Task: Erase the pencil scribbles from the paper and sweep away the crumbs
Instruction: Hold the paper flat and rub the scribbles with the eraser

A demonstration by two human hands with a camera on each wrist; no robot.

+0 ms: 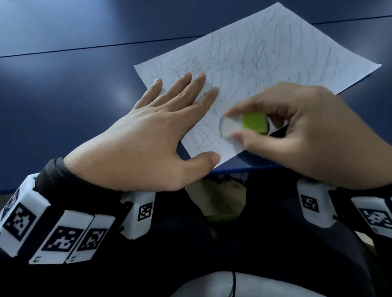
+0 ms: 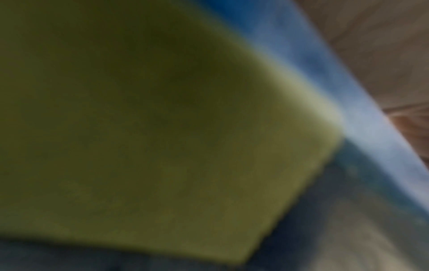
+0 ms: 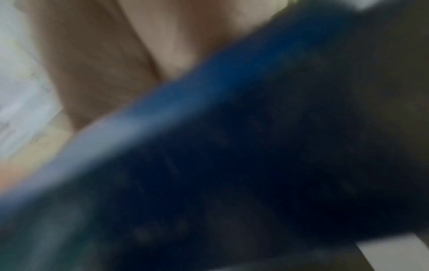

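A white sheet of paper (image 1: 265,57) covered in grey pencil scribbles lies slanted on the blue table (image 1: 59,100). My left hand (image 1: 156,125) lies flat with straight fingers on the sheet's left part, its thumb by the near corner. My right hand (image 1: 288,128) pinches a white eraser with a green sleeve (image 1: 244,124) between thumb and fingers, its white end down on the paper near the near edge. The eraser end and fingertips are blurred. Both wrist views are blurred; the right wrist view shows only skin, a strip of paper (image 3: 16,91) and the table's edge (image 3: 162,102).
The table's front edge (image 1: 233,170) runs just below the hands, with my lap in dark clothing under it. A seam (image 1: 67,50) crosses the tabletop at the back. An olive-green blurred surface (image 2: 139,128) fills the left wrist view.
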